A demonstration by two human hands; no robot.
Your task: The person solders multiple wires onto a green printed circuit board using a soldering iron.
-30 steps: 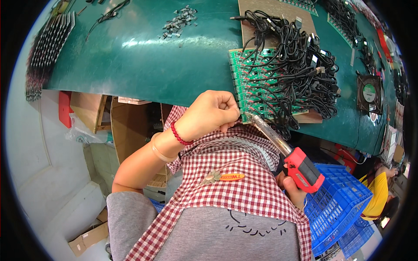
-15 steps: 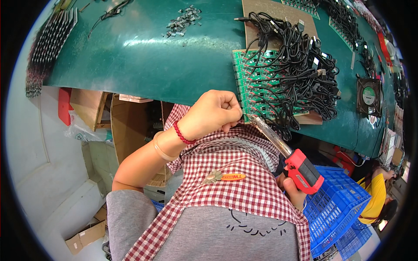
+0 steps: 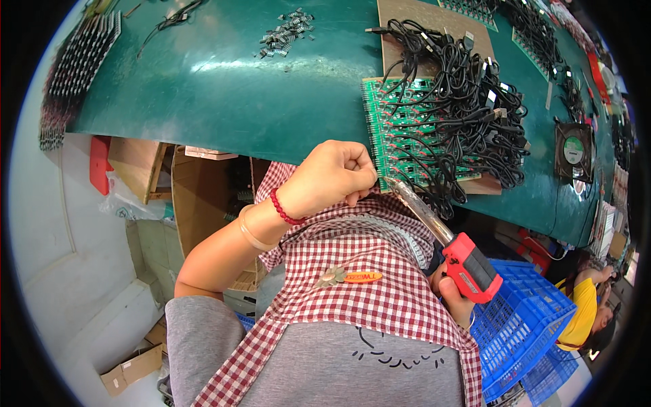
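Note:
My right hand (image 3: pixel 456 304) grips a soldering iron (image 3: pixel 475 266) with a red and black gun-shaped body. The iron's metal tip points up and left, meeting the near left corner of a green circuit board panel (image 3: pixel 390 146), where a row of pins lines the left edge. Close beside that corner is my left hand (image 3: pixel 339 175), its fingers curled into a pinch; what they hold, if anything, is hidden. Black cables (image 3: pixel 468 115), bundled and tied, run from red-marked joints on the panel to its right side.
Under the panel lies a brown board (image 3: pixel 400 57) on the green table (image 3: pixel 224 102). Small metal parts (image 3: pixel 288 32) are heaped farther back. A black fan (image 3: pixel 574 150) stands at the right, stacked boards (image 3: pixel 81 68) at far left. Blue crates (image 3: pixel 522 325) and another person (image 3: pixel 583 312) are at lower right.
The soldering iron's body has shifted very slightly left, while its tip stays at the panel corner. My left hand holds its place. The person at the right has moved a little.

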